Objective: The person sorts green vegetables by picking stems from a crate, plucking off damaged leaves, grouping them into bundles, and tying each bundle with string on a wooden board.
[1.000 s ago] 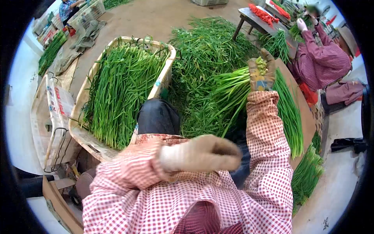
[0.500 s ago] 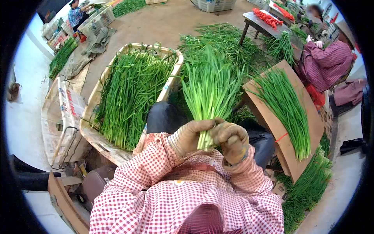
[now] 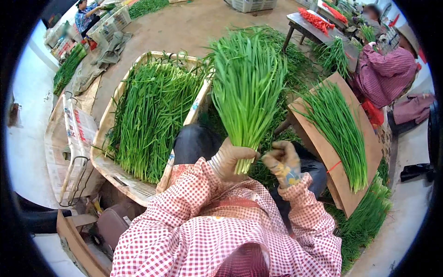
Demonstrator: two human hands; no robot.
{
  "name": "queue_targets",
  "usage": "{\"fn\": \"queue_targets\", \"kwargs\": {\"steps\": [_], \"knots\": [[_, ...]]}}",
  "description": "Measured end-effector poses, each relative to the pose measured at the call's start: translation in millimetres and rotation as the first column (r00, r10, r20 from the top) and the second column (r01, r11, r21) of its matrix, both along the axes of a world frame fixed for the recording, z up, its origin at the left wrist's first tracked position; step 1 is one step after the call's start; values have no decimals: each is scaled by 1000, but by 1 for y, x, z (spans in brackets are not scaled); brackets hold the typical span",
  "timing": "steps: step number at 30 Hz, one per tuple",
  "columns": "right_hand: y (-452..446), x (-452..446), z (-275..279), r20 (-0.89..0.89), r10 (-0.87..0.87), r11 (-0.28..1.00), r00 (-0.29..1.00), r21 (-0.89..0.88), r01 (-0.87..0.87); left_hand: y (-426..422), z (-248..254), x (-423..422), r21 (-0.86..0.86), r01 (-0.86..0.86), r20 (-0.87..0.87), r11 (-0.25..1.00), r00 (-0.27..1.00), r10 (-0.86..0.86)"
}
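Observation:
A fanned bunch of green stalks (image 3: 249,92) stands upright, pale ends down, with my gloved left hand (image 3: 230,159) wrapped round its base. Just right of those ends is my gloved right hand (image 3: 282,164), apart from the bunch, its fingers curled; what they hold, if anything, is too small to tell. On a brown board (image 3: 318,152) at the right lies a second bunch (image 3: 339,134), with a red band near the board's left edge. To the left, a cream basket (image 3: 104,164) holds many more green stalks (image 3: 150,115).
Loose greens (image 3: 295,64) lie on the floor ahead. A low table (image 3: 302,21) bears red bands. A co-worker in a purple checked top (image 3: 385,74) sits at the right, another person (image 3: 85,18) at the far left. An upright crate (image 3: 74,143) stands left; more greens (image 3: 364,221) lie lower right.
My right hand first held the bunch at the right; both hands then met at its base in front of me. Now my right hand is off it, and the bunch is higher in my left hand.

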State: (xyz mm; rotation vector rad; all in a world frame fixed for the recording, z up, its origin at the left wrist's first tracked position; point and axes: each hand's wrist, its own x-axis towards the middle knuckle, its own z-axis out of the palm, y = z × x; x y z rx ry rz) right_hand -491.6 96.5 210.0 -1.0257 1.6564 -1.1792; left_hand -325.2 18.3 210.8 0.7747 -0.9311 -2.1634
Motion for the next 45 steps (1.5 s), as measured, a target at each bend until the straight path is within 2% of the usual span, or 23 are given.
{"fn": "queue_targets", "kwargs": {"steps": [2, 3, 4, 5, 6, 8, 10, 13, 16, 18, 19, 22, 24, 26, 28, 29, 33, 35, 37, 39, 43, 44, 45], "knots": [[-11, 3, -30, 69, 95, 995, 993, -43, -92, -11, -48, -15, -143, -25, 145, 989, 988, 46], [-26, 9, -44, 41, 186, 977, 982, -111, -181, -26, -107, -27, 39, -118, 67, 992, 991, 115], [-42, 19, -22, -210, 215, 971, 954, 155, -185, -28, -108, -34, 261, -195, -57, 945, 975, 217], [-56, 35, -22, -85, 178, 977, 980, 132, -166, -30, -109, -41, 472, -252, -148, 845, 922, 358], [-64, 47, -25, 47, 137, 984, 989, 110, -142, -28, -115, -36, 472, -248, -142, 846, 926, 350], [-74, 53, -36, 162, 115, 985, 980, 111, -134, -26, -104, -23, -40, -188, 246, 981, 950, 192], [-76, 56, -50, 283, 96, 983, 954, 127, -136, -18, -70, -11, -379, 52, 488, 924, 859, 152], [-69, 58, -49, 748, -20, 996, 664, 69, -48, -2, -60, -4, -594, 107, 628, 797, 681, 376], [-67, 57, -59, 876, 17, 999, 483, -37, 32, 11, -59, -7, -755, 232, 636, 613, 486, 599], [-66, 55, -64, 854, -13, 997, 521, -26, 69, 10, -88, -9, -766, 157, 579, 623, 588, 564], [-65, 59, -60, 918, -35, 989, 394, -25, 146, 10, -95, -8, -715, 88, 548, 694, 687, 477], [-67, 52, -65, 914, 54, 970, 401, -142, 195, 10, -54, -5, -729, 20, 465, 684, 748, 474], [-71, 46, -55, 842, 205, 977, 499, -204, -56, 6, -39, -2, -618, -134, 459, 774, 738, 495], [-67, 44, -56, 837, 219, 974, 501, -218, -61, 1, -25, 3, -622, -121, 531, 774, 661, 530], [-72, 48, -74, 708, 279, 943, 649, -331, -45, -10, -18, 13, -278, -11, 651, 960, 733, 197], [-70, 44, -65, 648, 321, 934, 691, -336, -119, -14, -17, 15, -98, 70, 487, 993, 873, -14], [-70, 31, -74, 664, 424, 904, 616, -345, -251, -8, 8, 21, -35, 182, 368, 983, 917, -156], [-73, 26, -97, 696, 414, 909, 587, -351, -224, -7, 8, 18, 34, 163, 243, 986, 956, -166], [-79, 16, -62, 497, 566, 822, 658, -391, -413, -6, 7, 17, 103, 151, 108, 983, 981, -162], [-82, 9, -33, 559, 598, 794, 574, -318, -518, -2, 5, 18, 227, 206, -105, 952, 977, -187], [-107, 15, -23, 407, 687, 727, 602, -368, -580, -14, 3, 22, 104, 165, -28, 981, 986, -163], [-113, 17, -10, 310, 702, 701, 641, -460, -545, -17, 6, 19, 52, 68, 14, 996, 998, -69], [-117, 16, 17, 228, 693, 714, 684, -351, -606, -21, 9, 18, -3, -29, 51, 1000, 998, 30]]}}
